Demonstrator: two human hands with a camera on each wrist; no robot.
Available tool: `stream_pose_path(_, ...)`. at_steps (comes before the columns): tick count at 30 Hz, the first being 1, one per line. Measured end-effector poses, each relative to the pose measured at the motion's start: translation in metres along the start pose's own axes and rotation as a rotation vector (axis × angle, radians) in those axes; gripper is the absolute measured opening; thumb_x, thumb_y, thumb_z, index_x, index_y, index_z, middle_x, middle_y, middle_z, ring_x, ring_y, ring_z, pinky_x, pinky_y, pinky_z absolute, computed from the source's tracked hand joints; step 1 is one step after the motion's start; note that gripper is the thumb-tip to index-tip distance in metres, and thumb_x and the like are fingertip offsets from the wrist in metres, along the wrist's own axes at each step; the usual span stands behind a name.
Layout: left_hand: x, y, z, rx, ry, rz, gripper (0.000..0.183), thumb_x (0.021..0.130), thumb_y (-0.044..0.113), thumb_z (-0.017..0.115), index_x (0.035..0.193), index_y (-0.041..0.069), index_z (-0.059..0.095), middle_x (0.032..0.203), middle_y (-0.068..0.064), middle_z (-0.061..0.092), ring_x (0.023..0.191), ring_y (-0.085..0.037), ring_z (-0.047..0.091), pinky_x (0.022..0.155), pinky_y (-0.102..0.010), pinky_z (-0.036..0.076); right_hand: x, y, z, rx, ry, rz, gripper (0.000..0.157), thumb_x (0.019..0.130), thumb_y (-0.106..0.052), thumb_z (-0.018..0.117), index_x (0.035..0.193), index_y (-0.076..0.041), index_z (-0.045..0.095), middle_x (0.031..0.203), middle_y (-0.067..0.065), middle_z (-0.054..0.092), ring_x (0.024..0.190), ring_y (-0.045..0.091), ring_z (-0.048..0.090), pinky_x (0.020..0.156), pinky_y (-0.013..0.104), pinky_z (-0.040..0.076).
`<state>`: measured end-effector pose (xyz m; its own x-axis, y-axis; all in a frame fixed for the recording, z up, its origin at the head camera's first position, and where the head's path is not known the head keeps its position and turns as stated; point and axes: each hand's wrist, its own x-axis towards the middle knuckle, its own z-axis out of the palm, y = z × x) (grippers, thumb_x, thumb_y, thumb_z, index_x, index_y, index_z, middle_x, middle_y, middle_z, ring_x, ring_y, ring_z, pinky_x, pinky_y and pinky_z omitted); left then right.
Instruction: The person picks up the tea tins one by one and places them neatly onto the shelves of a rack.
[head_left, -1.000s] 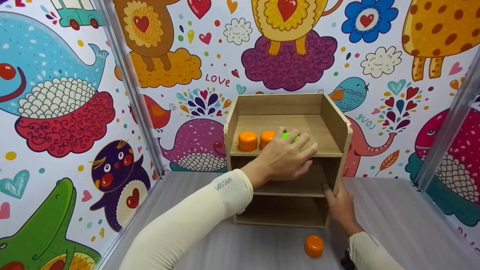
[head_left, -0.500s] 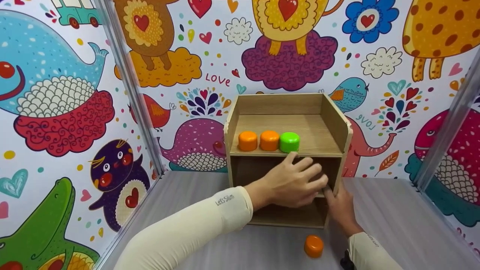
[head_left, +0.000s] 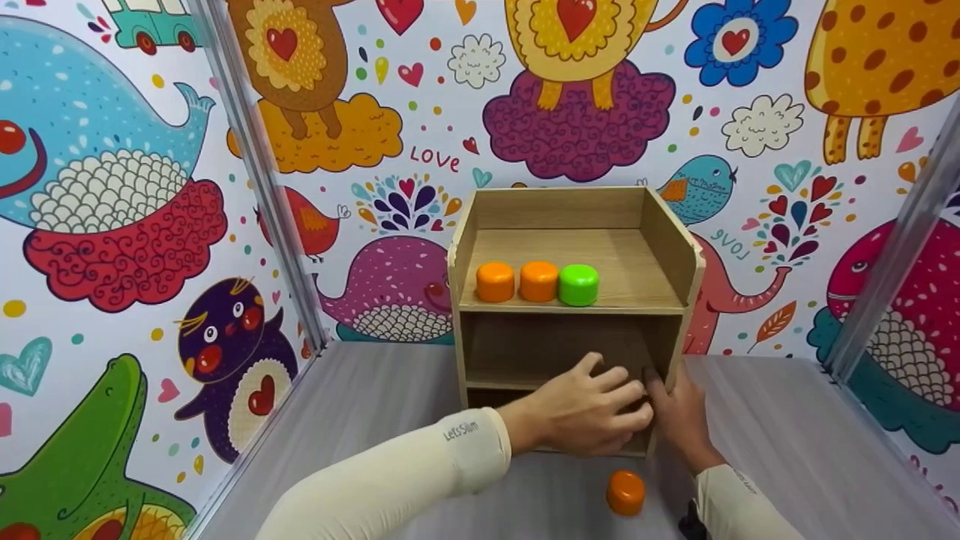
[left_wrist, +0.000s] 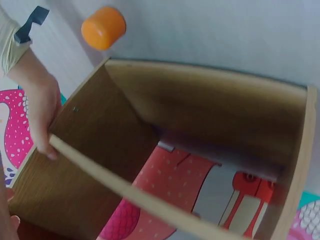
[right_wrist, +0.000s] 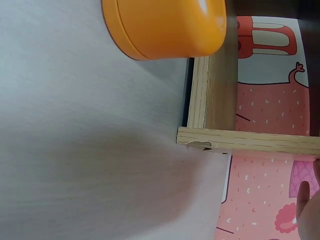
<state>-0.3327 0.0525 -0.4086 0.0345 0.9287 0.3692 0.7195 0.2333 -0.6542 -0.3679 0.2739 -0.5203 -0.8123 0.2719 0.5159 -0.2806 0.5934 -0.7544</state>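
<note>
A wooden shelf unit (head_left: 570, 309) stands before me, its top level bearing a row of rounded cylinders: an orange cylinder (head_left: 496, 282) at left, a second orange cylinder (head_left: 539, 282) beside it, then a green cylinder (head_left: 579, 285). My left hand (head_left: 589, 405) is in front of the lower compartments, fingers loosely bent, holding nothing. With my right hand (head_left: 681, 412) I grip the unit's right side panel, thumb on the inner face; its outer fingers are mostly hidden. Another orange cylinder (head_left: 625, 493) sits on the table in front of the unit, below both hands.
The grey table (head_left: 375, 420) spreads to both sides of the shelf unit. Printed cartoon walls (head_left: 427, 127) stand behind and at the sides, with metal posts (head_left: 259, 172) at the corners. The left wrist view shows the shelf's middle board (left_wrist: 135, 195).
My left hand has let go of the green cylinder on the top level and moved down in front of the lower compartments. My right hand has stayed on the side panel.
</note>
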Motion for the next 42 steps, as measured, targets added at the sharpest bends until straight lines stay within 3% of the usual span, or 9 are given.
stream_pose_path(9,-0.013,0.028,0.024,-0.002,-0.099,0.006,0.039,0.093,0.043,0.029,0.124,0.027,0.047,0.114,0.003,0.051,0.103,-0.019,0.049,0.084,-0.045,0.043,-0.001,0.003,0.004,0.030,-0.027,-0.022,0.055,0.090,-0.045,0.056,0.140,-0.034,0.036,0.127,0.007,0.059,0.104,0.030,0.062,0.088,0.053,0.046)
stream_pose_path(18,-0.022,0.059,0.056,-0.047,-0.136,-0.021,0.041,0.092,0.049,0.032,0.126,0.031,0.047,0.114,0.006,0.051,0.101,-0.016,0.050,0.080,-0.042,0.042,-0.002,0.005,0.001,0.044,-0.020,-0.003,0.059,0.090,-0.043,0.057,0.143,-0.036,0.033,0.132,0.011,0.055,0.109,0.032,0.059,0.091,0.053,0.044)
stream_pose_path(28,-0.026,0.069,0.083,-0.167,-0.248,-0.105,0.041,0.093,0.051,0.033,0.127,0.031,0.044,0.119,0.004,0.050,0.100,-0.016,0.050,0.078,-0.039,0.044,0.001,0.004,-0.001,0.045,-0.023,-0.010,0.056,0.091,-0.042,0.056,0.142,-0.035,0.034,0.131,0.009,0.056,0.108,0.030,0.059,0.091,0.054,0.044)
stream_pose_path(34,-0.027,0.079,0.094,-0.203,-0.311,-0.111,0.045,0.094,0.054,0.030,0.133,0.033,0.041,0.126,0.004,0.046,0.102,-0.017,0.048,0.080,-0.038,0.043,0.000,0.002,-0.003,0.047,-0.022,0.003,0.055,0.091,-0.044,0.055,0.141,-0.035,0.035,0.129,0.008,0.057,0.108,0.028,0.059,0.093,0.053,0.043)
stream_pose_path(42,-0.030,0.098,0.104,-0.210,-0.320,-0.111,0.042,0.095,0.055,0.028,0.128,0.034,0.044,0.134,0.006,0.042,0.106,-0.019,0.048,0.080,-0.038,0.043,0.000,0.003,-0.003,0.047,-0.047,0.027,0.057,0.092,-0.046,0.053,0.143,-0.038,0.031,0.132,0.010,0.054,0.110,0.028,0.058,0.093,0.054,0.043)
